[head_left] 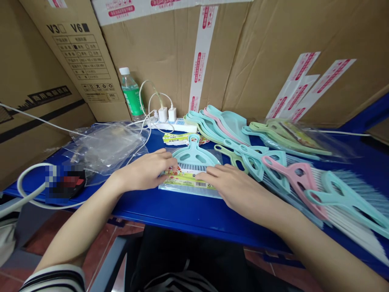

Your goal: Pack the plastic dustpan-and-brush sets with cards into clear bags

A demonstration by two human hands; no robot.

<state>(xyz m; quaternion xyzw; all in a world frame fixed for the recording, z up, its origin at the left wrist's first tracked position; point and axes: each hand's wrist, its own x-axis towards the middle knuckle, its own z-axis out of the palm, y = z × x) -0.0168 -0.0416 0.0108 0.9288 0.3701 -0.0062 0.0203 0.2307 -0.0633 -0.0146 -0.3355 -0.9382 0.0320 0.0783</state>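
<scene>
A light blue dustpan and brush set (194,156) lies at the middle of the blue table, handle pointing away, in a clear plastic bag with a yellow-green printed label (185,178). My left hand (148,168) rests on the left side of the bag, its fingers curled at the label's left end. On the right side, my right hand (231,184) lies over the bag with its fingers reaching onto the label. Both hands touch the packaged set.
Blue, pink and green brushes (299,178) lie at the right, with dustpans (227,121) behind them. Clear plastic bags (112,146) lie at the left. A bottle (132,97) and a power strip (179,126) with white cables stand before cardboard boxes (170,48).
</scene>
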